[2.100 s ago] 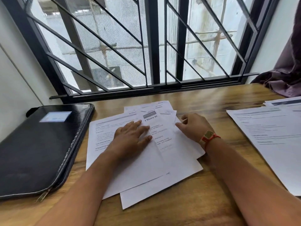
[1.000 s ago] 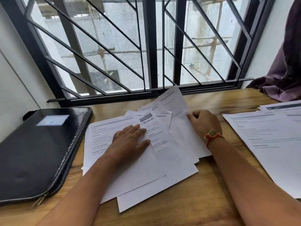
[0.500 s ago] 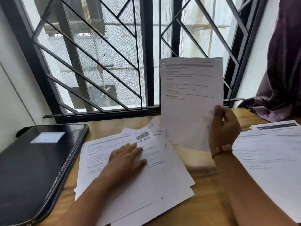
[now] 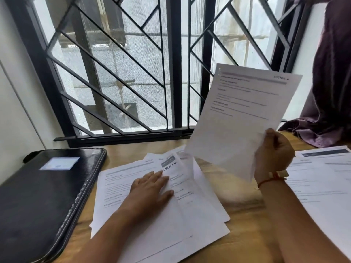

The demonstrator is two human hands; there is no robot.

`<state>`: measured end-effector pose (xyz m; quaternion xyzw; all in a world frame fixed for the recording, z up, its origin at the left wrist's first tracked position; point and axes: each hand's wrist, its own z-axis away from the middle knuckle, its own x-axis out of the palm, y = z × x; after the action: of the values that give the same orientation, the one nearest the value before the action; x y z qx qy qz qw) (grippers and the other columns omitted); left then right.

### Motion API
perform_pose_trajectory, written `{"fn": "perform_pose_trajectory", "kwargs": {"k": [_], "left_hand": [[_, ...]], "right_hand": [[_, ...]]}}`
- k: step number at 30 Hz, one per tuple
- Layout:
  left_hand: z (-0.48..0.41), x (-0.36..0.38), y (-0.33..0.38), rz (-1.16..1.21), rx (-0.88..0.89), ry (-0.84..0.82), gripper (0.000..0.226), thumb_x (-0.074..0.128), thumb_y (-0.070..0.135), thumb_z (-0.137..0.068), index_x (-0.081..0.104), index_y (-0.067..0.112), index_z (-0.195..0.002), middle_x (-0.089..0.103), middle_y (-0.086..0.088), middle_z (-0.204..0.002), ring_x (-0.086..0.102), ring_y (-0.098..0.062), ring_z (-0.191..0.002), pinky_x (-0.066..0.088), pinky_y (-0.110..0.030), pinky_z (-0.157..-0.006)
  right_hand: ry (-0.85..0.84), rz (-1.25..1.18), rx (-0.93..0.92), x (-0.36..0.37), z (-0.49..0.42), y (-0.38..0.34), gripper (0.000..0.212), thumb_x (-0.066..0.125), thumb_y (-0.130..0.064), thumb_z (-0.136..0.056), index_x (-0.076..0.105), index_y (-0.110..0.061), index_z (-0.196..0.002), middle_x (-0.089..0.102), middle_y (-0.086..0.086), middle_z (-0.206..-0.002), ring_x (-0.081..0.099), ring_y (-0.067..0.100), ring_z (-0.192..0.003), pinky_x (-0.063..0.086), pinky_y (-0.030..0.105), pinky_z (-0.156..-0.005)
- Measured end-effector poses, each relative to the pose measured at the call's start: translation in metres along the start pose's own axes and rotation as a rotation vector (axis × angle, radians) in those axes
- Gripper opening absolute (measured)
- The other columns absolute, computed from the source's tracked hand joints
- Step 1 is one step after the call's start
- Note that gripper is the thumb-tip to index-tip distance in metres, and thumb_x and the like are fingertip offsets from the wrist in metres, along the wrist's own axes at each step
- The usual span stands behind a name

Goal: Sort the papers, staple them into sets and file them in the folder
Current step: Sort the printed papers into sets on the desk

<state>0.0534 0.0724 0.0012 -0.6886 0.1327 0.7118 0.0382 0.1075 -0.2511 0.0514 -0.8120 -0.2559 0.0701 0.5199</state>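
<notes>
While the left hand (image 4: 150, 188) lies flat on the loose papers (image 4: 201, 221) in the middle of the surface (image 4: 245, 207), the right hand (image 4: 273, 154) holds one sheet (image 4: 241, 114) upright in a pinching grip. Sorting is under way; next, the sheet probably goes on the right-edge stack (image 4: 322, 183). The folder (image 4: 43, 196) lies at the left edge.

A bare strip of the surface (image 4: 247, 215) is found between the spread papers (image 4: 199, 224) and the right stack (image 4: 322, 186). The near-left side is taken up by the closed folder (image 4: 47, 196). The far edge is closed off by the window grille (image 4: 133, 82), and the air above the strip is partly blocked by the raised sheet (image 4: 241, 118).
</notes>
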Motion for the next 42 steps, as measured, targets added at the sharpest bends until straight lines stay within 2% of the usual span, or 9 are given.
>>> {"fn": "perform_pose_trajectory", "kwargs": {"k": [4,8,12,16,21,28,32,36,42], "left_hand": [[0.0,0.0,0.001,-0.004,-0.002,0.002,0.064,0.031,0.064,-0.1,0.022,0.037,-0.157,0.011,0.01,-0.167,0.006,-0.014,-0.154,0.009,-0.039,-0.123],[-0.001,0.001,0.0,-0.004,0.004,0.018,0.063,0.031,0.063,-0.1,0.022,0.037,-0.157,0.011,0.009,-0.167,0.006,-0.013,-0.154,0.009,-0.04,-0.123],[-0.005,0.003,-0.005,0.087,0.057,0.132,0.055,0.04,0.052,-0.101,0.036,0.033,-0.153,0.029,0.008,-0.162,0.024,-0.016,-0.15,0.024,-0.039,-0.12],[-0.003,-0.009,0.0,0.774,0.006,0.373,0.027,0.044,0.026,-0.106,0.07,0.024,-0.111,0.072,0.007,-0.113,0.065,-0.019,-0.109,0.052,-0.039,-0.093],[0.008,-0.032,0.001,1.722,-0.098,0.104,0.056,0.027,0.05,-0.105,0.06,0.015,-0.134,0.069,-0.008,-0.127,0.065,-0.023,-0.12,0.052,-0.042,-0.1],[0.004,-0.028,-0.015,1.674,-0.114,0.151,0.032,0.053,0.008,-0.099,0.059,0.012,-0.131,0.07,-0.015,-0.122,0.07,-0.034,-0.105,0.057,-0.05,-0.09],[0.001,-0.037,-0.031,1.811,-0.225,0.283,0.034,0.05,0.003,-0.099,0.06,0.009,-0.13,0.071,-0.019,-0.117,0.072,-0.032,-0.092,0.062,-0.046,-0.076],[-0.001,-0.042,-0.048,1.932,-0.371,0.366,0.042,0.046,0.009,-0.101,0.053,0.016,-0.141,0.065,-0.017,-0.13,0.068,-0.033,-0.1,0.061,-0.05,-0.077],[0.001,-0.042,-0.046,1.998,-0.426,0.385,0.016,0.043,0.012,-0.105,0.059,0.011,-0.103,0.07,-0.003,-0.058,0.066,-0.012,-0.044,0.048,-0.019,-0.038]], "right_hand": [[-0.015,-0.028,0.039,0.0,-0.003,0.0,0.037,0.059,-0.038,-0.095,0.074,-0.004,-0.097,0.065,0.007,-0.08,0.056,0.017,-0.077,0.046,0.032,-0.069],[-0.196,-0.07,0.05,0.004,0.008,-0.004,0.027,0.062,-0.026,-0.096,0.073,-0.001,-0.097,0.061,0.006,-0.076,0.052,0.015,-0.072,0.041,0.012,-0.057],[-0.437,-0.093,0.13,0.008,0.03,-0.006,0.015,0.064,-0.028,-0.096,0.073,-0.016,-0.093,0.067,-0.003,-0.074,0.058,0.011,-0.068,0.049,0.024,-0.062],[-0.615,-0.097,0.174,0.014,0.05,-0.004,0.016,0.066,-0.029,-0.094,0.076,-0.017,-0.09,0.074,-0.004,-0.079,0.063,0.006,-0.065,0.052,0.026,-0.062],[-0.756,-0.092,0.164,0.021,0.072,0.003,0.015,0.069,-0.033,-0.092,0.076,-0.022,-0.085,0.076,-0.002,-0.081,0.068,0.014,-0.072,0.058,0.041,-0.071],[-0.858,-0.072,0.182,0.022,0.085,0.0,0.021,0.061,-0.034,-0.097,0.077,-0.031,-0.083,0.076,-0.001,-0.08,0.068,0.023,-0.07,0.057,0.043,-0.067],[-0.836,-0.113,0.314,0.019,0.083,-0.007,0.027,0.054,-0.029,-0.101,0.071,-0.01,-0.091,0.075,0.003,-0.075,0.069,0.018,-0.06,0.056,0.032,-0.053],[-0.824,0.027,0.285,0.019,0.082,0.002,0.024,0.055,-0.026,-0.101,0.069,-0.01,-0.09,0.075,0.005,-0.079,0.074,0.017,-0.067,0.056,0.026,-0.051],[-0.889,0.288,0.1,0.021,0.082,0.014,0.015,0.061,-0.028,-0.097,0.071,-0.017,-0.095,0.075,-0.001,-0.085,0.071,0.007,-0.07,0.061,0.027,-0.062]]}}
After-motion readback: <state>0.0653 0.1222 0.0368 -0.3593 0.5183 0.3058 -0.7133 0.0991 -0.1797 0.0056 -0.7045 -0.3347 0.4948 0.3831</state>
